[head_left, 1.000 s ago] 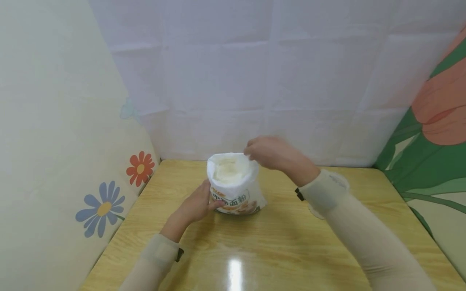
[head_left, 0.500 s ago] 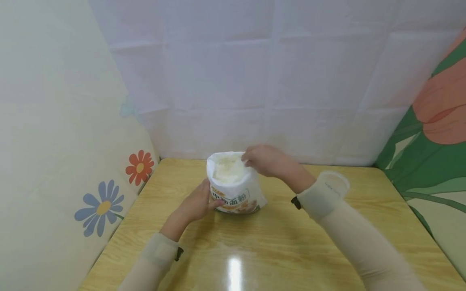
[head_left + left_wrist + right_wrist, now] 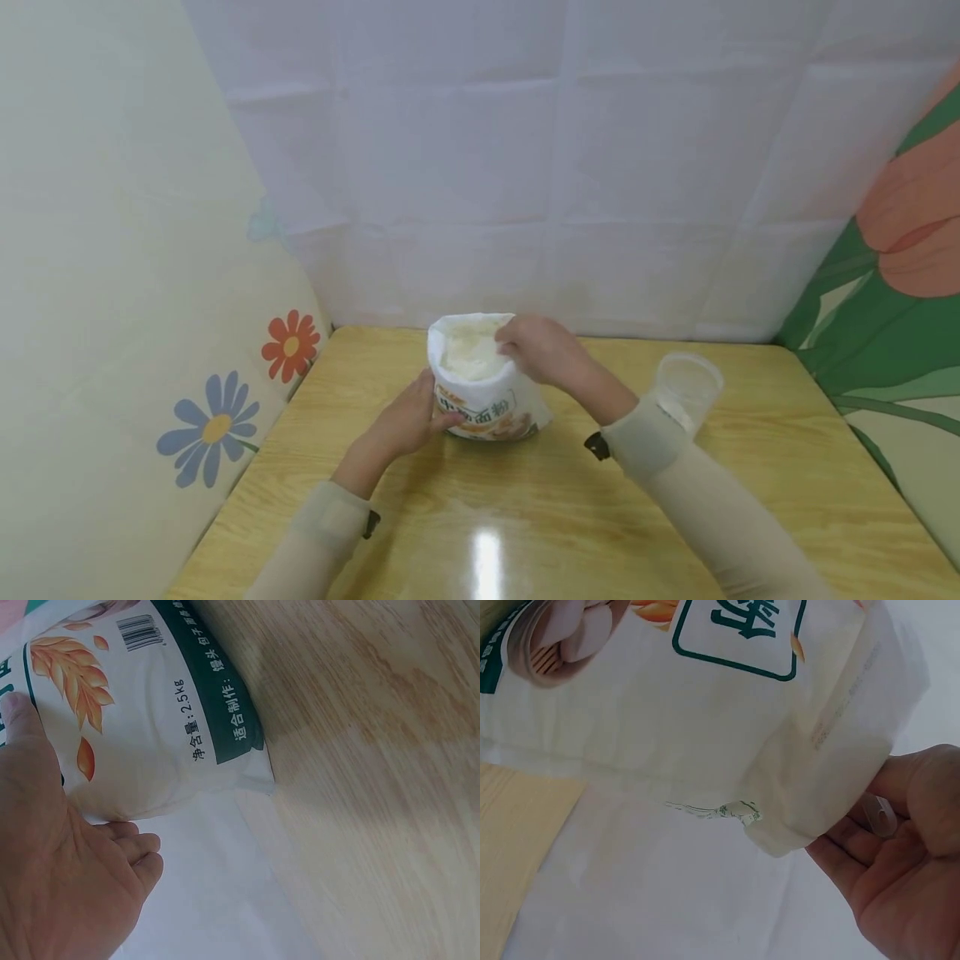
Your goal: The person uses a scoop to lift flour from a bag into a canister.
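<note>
An opened white flour bag [image 3: 487, 417] stands on the table with its top folded down and pale flour [image 3: 472, 354] showing inside. My left hand [image 3: 405, 421] grips the bag's left side, thumb across the printed front; the left wrist view shows the same hand [image 3: 67, 847] with its other fingers along the bag's edge. At the right rim of the bag's mouth, my right hand [image 3: 540, 350] reaches in. Within its curled fingers, the right wrist view shows the end of a clear plastic handle [image 3: 883, 817] with a hole in it, like a spoon's. The rest of that tool is hidden.
To the right, partly behind the right sleeve, stands a clear plastic tub [image 3: 690, 383]. The wooden table [image 3: 510, 517] meets a white cloth [image 3: 450, 167] at the back. Flower-printed walls [image 3: 210, 429] flank it on both sides.
My right hand has moved down and slightly left, further into the bag's mouth. Its sleeve has shifted off the plastic tub, which shows more fully. The left hand and bag have stayed put.
</note>
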Tool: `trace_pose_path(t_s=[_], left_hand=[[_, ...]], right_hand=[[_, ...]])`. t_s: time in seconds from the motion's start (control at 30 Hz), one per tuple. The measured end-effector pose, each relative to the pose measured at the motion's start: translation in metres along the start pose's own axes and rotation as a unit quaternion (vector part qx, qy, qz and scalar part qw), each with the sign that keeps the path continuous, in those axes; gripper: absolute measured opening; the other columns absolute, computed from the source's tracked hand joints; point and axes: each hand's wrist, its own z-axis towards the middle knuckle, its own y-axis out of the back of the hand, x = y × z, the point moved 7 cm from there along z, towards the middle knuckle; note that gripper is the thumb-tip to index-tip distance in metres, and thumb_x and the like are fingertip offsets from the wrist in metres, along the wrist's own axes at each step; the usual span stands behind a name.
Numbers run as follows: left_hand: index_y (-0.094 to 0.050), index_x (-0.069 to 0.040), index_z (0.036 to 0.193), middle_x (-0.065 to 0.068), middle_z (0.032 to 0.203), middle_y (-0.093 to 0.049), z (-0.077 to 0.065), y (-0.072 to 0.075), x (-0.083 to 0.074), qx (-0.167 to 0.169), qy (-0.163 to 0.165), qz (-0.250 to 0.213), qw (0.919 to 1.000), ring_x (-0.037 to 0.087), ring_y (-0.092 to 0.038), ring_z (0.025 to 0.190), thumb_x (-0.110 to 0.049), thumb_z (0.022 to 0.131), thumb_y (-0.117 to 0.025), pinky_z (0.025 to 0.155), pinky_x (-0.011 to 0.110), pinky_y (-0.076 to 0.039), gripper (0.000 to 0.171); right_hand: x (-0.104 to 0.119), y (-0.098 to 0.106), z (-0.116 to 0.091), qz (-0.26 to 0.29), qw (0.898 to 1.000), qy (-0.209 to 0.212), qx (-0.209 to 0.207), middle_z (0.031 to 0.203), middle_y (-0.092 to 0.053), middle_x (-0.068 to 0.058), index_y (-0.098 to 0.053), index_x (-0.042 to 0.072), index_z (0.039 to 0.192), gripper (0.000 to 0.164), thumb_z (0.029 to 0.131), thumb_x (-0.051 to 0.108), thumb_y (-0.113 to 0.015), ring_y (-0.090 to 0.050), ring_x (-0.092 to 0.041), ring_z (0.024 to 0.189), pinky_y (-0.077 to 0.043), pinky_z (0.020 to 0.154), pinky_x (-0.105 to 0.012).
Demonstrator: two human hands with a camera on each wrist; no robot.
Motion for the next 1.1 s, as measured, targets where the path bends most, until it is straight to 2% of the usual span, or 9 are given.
trace_pose_path(t_s=[0.13, 0.43, 0.63, 0.93, 1.1], left_hand=[[-0.012, -0.002, 0.158, 0.02, 0.149, -0.043, 0.0, -0.001, 0.0, -0.001, -0.006, -0.003, 1.0, 0.036, -0.04, 0.143, -0.052, 0.094, -0.065, 0.12, 0.049, -0.035, 0.097], [-0.012, -0.003, 0.159, 0.022, 0.151, -0.042, 0.0, -0.002, -0.001, -0.01, -0.006, -0.012, 0.9999, 0.037, -0.04, 0.143, -0.047, 0.093, -0.069, 0.12, 0.051, -0.033, 0.097], [-0.011, -0.005, 0.159, 0.021, 0.152, -0.042, 0.0, -0.003, -0.004, -0.012, -0.012, -0.019, 0.9997, 0.035, -0.04, 0.143, -0.047, 0.092, -0.07, 0.12, 0.05, -0.033, 0.099], [-0.011, -0.004, 0.158, 0.021, 0.146, -0.045, -0.001, -0.002, -0.007, -0.016, -0.019, -0.007, 0.9997, 0.036, -0.041, 0.142, -0.045, 0.093, -0.07, 0.12, 0.049, -0.035, 0.097], [-0.008, -0.005, 0.159, 0.021, 0.151, -0.042, -0.001, -0.002, -0.005, -0.013, -0.015, -0.009, 0.9998, 0.036, -0.038, 0.144, -0.047, 0.092, -0.069, 0.121, 0.049, -0.033, 0.1]], right_hand=[[-0.001, 0.001, -0.004, 0.019, 1.0, 0.001, -0.018, 0.12, -0.072, -0.014, -0.072, 0.003, 0.119, 0.025, 0.099, 0.016, -0.064, -0.067, -0.032, 0.113, -0.053, 0.103, -0.047], [-0.01, -0.005, -0.009, 0.079, 0.996, -0.042, -0.023, 0.122, -0.071, -0.013, -0.07, 0.005, 0.124, 0.029, 0.101, 0.02, -0.062, -0.066, -0.031, 0.114, -0.053, 0.103, -0.048], [-0.017, 0.001, -0.018, 0.111, 0.992, -0.053, -0.042, 0.122, -0.071, -0.014, -0.07, 0.005, 0.124, 0.029, 0.101, 0.02, -0.062, -0.066, -0.033, 0.113, -0.053, 0.102, -0.051], [-0.029, 0.012, -0.029, 0.147, 0.983, -0.063, -0.086, 0.129, -0.068, -0.017, -0.069, 0.003, 0.126, 0.031, 0.102, 0.021, -0.062, -0.061, -0.038, 0.123, -0.047, 0.109, -0.055], [-0.035, 0.013, -0.034, 0.167, 0.978, -0.069, -0.101, 0.13, -0.067, -0.017, -0.069, 0.003, 0.126, 0.031, 0.102, 0.022, -0.062, -0.061, -0.038, 0.123, -0.047, 0.109, -0.055]])
